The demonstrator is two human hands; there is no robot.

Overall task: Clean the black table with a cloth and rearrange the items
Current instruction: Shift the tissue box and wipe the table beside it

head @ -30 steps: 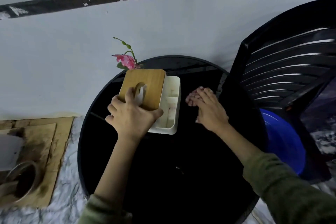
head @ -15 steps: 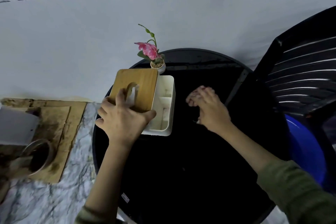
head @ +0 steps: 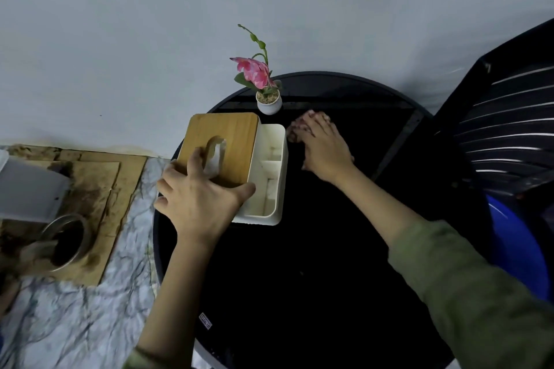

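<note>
A round black table [head: 314, 249] stands against a pale wall. At its left edge is a white organiser box [head: 271, 180] with a wooden lid [head: 230, 135] that has a tissue slot. My left hand [head: 201, 204] grips the near end of this box, fingers over the lid and thumb on its side. My right hand [head: 323, 150] lies palm down on the tabletop just right of the box, fingers together. I cannot make out a cloth under it against the dark surface. A small white pot with a pink flower [head: 269, 102] stands at the table's far edge, behind the box.
A black slatted plastic chair [head: 503, 129] stands close on the right, with a blue tub [head: 518, 249] below it. To the left, on the marble-patterned floor [head: 75, 323], lie stained cardboard sheets [head: 99, 189] and a glass jar [head: 67, 240].
The view has swung left and the flower pot has come fully into sight. My right hand has slid forward, closer to the box and pot. My left hand keeps its grip on the box.
</note>
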